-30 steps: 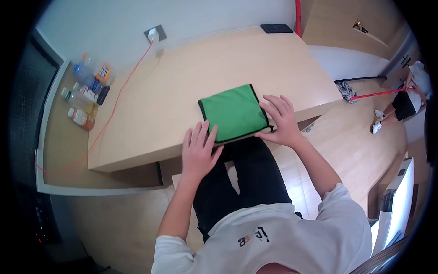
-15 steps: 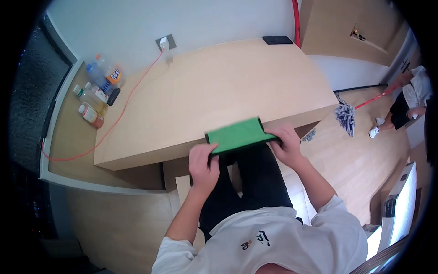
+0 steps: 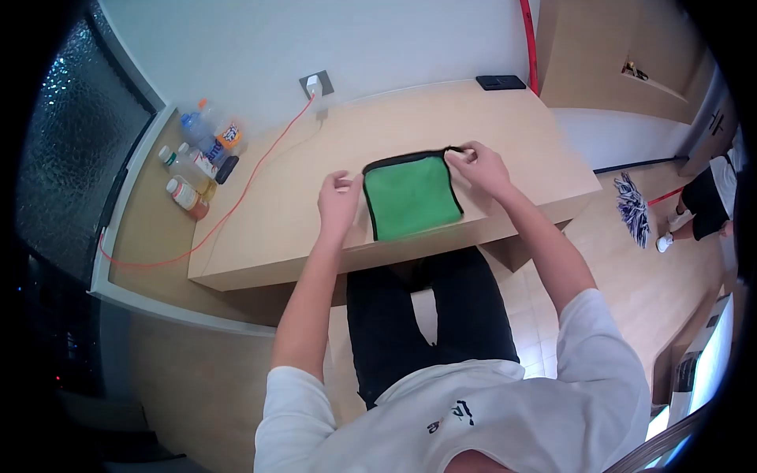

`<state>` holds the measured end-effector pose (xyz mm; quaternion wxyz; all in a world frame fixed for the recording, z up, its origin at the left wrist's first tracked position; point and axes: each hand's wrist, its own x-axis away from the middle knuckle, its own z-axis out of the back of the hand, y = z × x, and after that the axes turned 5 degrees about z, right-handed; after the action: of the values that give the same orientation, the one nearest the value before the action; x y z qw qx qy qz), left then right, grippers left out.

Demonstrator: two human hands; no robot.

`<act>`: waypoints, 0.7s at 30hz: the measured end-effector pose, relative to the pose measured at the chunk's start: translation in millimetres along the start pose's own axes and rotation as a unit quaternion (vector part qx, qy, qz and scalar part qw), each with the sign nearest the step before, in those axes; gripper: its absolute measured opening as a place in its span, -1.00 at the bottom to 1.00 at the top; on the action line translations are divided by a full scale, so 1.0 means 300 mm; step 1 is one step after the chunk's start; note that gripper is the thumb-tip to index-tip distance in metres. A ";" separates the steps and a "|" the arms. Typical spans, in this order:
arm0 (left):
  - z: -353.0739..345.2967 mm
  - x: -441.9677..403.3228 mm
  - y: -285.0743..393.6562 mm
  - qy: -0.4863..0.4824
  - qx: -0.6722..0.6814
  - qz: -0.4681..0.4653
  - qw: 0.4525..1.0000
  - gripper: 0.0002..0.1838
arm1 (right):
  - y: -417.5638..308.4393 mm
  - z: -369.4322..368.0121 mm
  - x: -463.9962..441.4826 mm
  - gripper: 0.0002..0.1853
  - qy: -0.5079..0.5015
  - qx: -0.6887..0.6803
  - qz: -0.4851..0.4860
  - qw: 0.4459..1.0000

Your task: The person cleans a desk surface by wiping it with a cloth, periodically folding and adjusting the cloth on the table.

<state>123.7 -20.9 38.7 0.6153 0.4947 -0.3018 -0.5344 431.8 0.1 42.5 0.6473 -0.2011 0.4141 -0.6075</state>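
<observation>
A green cloth with black edging [image 3: 412, 197] is spread out over the front part of the wooden desk [image 3: 307, 236], its lower edge close to the desk's front edge. My left hand [image 3: 340, 203] is at its upper left corner, fingers curled and thumb side against the cloth's edge. With thumb and fingers pinched together, my right hand [image 3: 482, 169] grips the upper right corner. The black band along the far edge runs between both hands.
Several bottles [image 3: 201, 150] stand at the desk's left end beside a small black object [image 3: 227, 169]. A red cable [image 3: 251, 183] runs from a wall charger [image 3: 315, 85]. A black phone [image 3: 501, 83] lies at the back right. Another person [image 3: 710, 193] stands at right near a mop [image 3: 632, 209].
The cloth has moved from above my lap forward onto the desk and now shows a larger, flatter face. Both hands have moved forward with it.
</observation>
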 end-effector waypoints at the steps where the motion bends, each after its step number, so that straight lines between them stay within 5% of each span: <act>1: -0.009 -0.044 -0.047 0.049 -0.085 -0.019 0.995 -0.66 | 0.018 -0.009 -0.016 -0.50 0.019 0.051 -0.042 0.998; 2: -0.011 -0.092 -0.049 0.099 -0.167 -0.041 0.980 -0.65 | 0.017 -0.006 -0.048 -0.49 0.042 0.101 -0.081 0.991; 6: -0.041 -0.048 -0.037 -0.012 -0.172 -0.200 0.964 -0.61 | 0.029 0.020 0.013 -0.46 0.087 0.111 -0.065 0.988; 11: -0.174 -0.031 0.020 -0.172 -0.273 -0.343 0.882 -0.42 | 0.063 -0.028 -0.001 -0.51 0.161 0.119 0.003 0.980; 14: -0.274 0.006 0.035 -0.202 -0.396 -0.269 0.854 -0.29 | 0.060 -0.031 0.000 -0.54 0.152 0.149 0.005 0.977; 21: -0.228 0.016 0.009 -0.209 -0.410 -0.255 0.850 -0.22 | 0.094 -0.024 -0.003 -0.50 0.105 0.159 -0.013 0.982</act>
<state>187.4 -6.0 17.9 0.5269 0.1331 -0.0403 -0.8385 443.7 8.0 17.1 0.6160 -0.0365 0.3751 -0.6917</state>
